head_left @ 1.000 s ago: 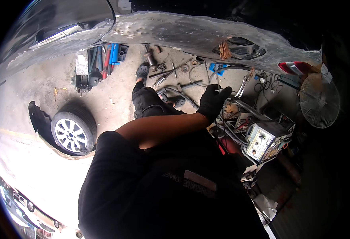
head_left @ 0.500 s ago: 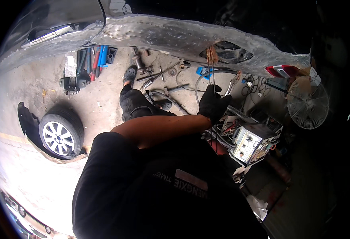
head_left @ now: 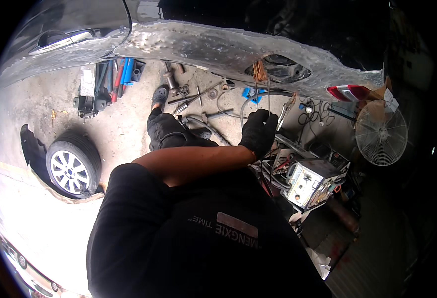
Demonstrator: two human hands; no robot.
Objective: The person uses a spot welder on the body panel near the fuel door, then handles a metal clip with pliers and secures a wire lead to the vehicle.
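Observation:
My left hand (head_left: 259, 133), in a black glove, reaches across from the left with its fingers curled round two thin, straight cables or rods (head_left: 269, 97). These run up to a copper-coloured, several-pronged piece (head_left: 259, 71) at the edge of the oval opening (head_left: 283, 69) in the car's bare, sanded body panel (head_left: 193, 47). Whether the prongs touch the panel, I cannot tell. Close to the right of my glove is a metal clamp (head_left: 285, 111) on a thick cable. My right hand does not show.
Below right of my hand stands a welder-like box (head_left: 308, 184) on a cart, with a round fan (head_left: 381, 134) beyond. Bars and tools (head_left: 198, 99) lie on the floor near my foot (head_left: 160, 94). At left are a wheel (head_left: 72, 169) and a jack (head_left: 86, 94).
My left hand has shifted slightly left and its fingers look more closed. The copper-coloured piece sits slightly further left and lower. The whole view has shifted a little.

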